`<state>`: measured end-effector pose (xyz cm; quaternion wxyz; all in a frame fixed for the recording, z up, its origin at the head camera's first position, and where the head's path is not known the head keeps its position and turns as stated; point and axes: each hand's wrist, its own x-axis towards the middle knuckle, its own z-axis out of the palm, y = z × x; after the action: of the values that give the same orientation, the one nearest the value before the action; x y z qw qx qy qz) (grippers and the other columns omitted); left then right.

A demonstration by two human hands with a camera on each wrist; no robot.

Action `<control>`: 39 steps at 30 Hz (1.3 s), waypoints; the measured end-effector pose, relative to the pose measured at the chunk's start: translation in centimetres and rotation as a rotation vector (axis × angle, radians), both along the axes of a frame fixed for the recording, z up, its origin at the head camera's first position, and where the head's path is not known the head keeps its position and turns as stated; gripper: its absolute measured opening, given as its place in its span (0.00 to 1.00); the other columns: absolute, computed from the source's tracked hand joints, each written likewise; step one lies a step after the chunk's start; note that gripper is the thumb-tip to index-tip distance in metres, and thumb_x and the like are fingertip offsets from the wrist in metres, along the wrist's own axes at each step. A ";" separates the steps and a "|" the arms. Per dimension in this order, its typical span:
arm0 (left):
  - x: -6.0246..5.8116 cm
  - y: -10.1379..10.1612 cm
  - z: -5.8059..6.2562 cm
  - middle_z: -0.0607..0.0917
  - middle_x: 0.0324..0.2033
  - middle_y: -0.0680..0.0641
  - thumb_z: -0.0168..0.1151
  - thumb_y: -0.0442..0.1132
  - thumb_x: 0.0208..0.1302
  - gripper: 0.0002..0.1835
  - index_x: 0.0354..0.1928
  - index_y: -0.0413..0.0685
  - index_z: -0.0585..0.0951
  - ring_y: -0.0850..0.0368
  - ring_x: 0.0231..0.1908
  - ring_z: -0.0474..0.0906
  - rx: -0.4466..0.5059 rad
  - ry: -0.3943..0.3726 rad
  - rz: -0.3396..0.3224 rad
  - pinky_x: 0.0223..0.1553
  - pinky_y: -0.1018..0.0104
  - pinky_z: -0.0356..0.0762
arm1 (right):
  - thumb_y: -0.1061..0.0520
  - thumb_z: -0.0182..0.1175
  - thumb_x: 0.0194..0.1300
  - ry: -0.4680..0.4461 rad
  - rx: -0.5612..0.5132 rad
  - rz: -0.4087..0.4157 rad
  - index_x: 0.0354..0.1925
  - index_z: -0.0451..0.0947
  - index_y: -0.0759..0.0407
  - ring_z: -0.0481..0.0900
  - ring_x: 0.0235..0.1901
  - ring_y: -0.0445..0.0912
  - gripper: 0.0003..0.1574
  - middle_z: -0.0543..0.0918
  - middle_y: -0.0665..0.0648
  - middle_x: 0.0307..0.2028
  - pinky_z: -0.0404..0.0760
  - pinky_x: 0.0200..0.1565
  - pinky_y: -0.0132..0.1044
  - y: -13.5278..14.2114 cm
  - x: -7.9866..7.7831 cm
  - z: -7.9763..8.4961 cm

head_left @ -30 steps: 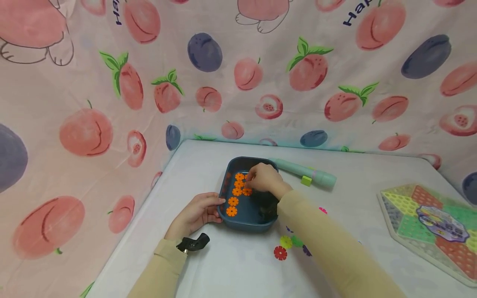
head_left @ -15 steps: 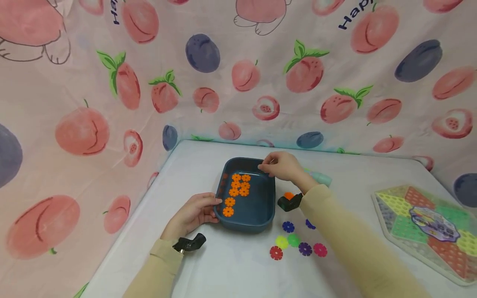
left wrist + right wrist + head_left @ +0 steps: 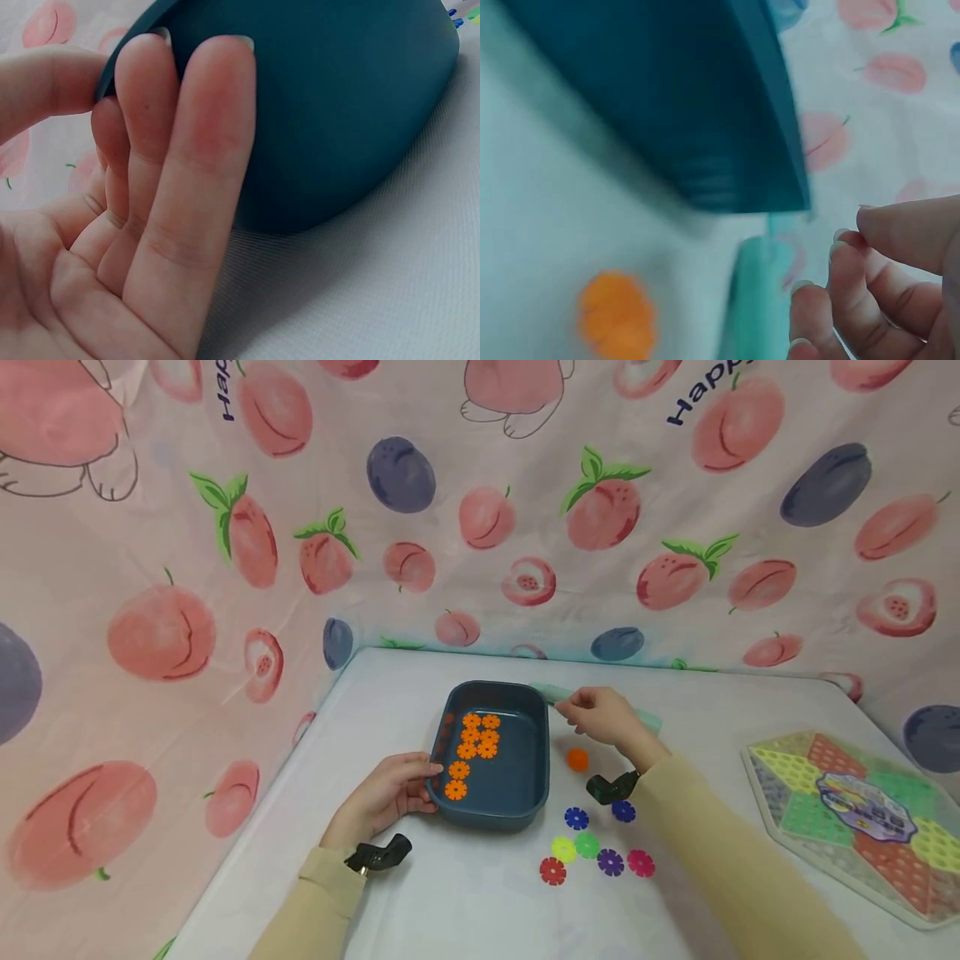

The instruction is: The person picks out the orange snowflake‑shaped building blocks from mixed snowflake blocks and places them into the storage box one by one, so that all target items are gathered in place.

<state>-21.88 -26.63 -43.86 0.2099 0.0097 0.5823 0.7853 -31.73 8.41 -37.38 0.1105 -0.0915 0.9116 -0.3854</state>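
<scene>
A dark blue rectangular tray (image 3: 491, 814) sits on the white table, with several orange flower-shaped discs (image 3: 471, 736) along its left side. My left hand (image 3: 386, 793) grips the tray's left rim; in the left wrist view, fingers (image 3: 214, 97) lie against the outer wall and the thumb is at the rim. Right of the tray, my right hand (image 3: 603, 717) hovers above the table, fingers loosely curled with nothing visible between them. Below it lies an orange piece (image 3: 577, 759), also blurred in the right wrist view. A pale green cylinder (image 3: 649, 721) is partly hidden behind that hand.
Several flower-shaped discs lie on the table right of the tray, among them a red disc (image 3: 553, 871) and a green disc (image 3: 587, 845). A hexagonal board with coloured sections (image 3: 862, 827) is at the right. Fruit-patterned cloth (image 3: 480, 568) hangs behind and at the left.
My right hand has risen out of the tray and moved right over the table, uncovering discs inside and the orange piece outside. My left hand keeps its grip on the rim.
</scene>
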 end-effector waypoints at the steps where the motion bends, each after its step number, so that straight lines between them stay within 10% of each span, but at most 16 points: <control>1: 0.0 0.0 0.0 0.84 0.28 0.45 0.65 0.37 0.68 0.06 0.41 0.42 0.79 0.60 0.21 0.78 -0.001 0.000 0.000 0.32 0.62 0.87 | 0.42 0.60 0.74 0.001 0.013 -0.004 0.47 0.80 0.62 0.81 0.40 0.56 0.23 0.84 0.64 0.42 0.80 0.44 0.43 0.3 0.1 -0.6; 11: 0.0 0.0 0.1 0.84 0.28 0.45 0.63 0.36 0.70 0.04 0.40 0.43 0.79 0.60 0.21 0.78 -0.011 -0.009 0.002 0.33 0.62 0.87 | 0.42 0.71 0.64 0.034 0.126 -0.003 0.43 0.81 0.60 0.76 0.31 0.49 0.24 0.81 0.55 0.33 0.77 0.34 0.38 3.0 1.5 -4.9; 39: 0.0 0.1 -0.1 0.85 0.29 0.46 0.64 0.37 0.70 0.08 0.44 0.40 0.78 0.60 0.21 0.79 -0.004 -0.012 -0.002 0.33 0.61 0.87 | 0.50 0.74 0.64 0.121 0.003 -0.054 0.48 0.81 0.61 0.75 0.35 0.49 0.21 0.82 0.54 0.37 0.79 0.40 0.39 3.7 3.7 -6.9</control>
<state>-21.90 -26.58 -43.92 0.2140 0.0053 0.5827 0.7840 -28.05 12.09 -44.26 0.0447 -0.0900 0.9193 -0.3805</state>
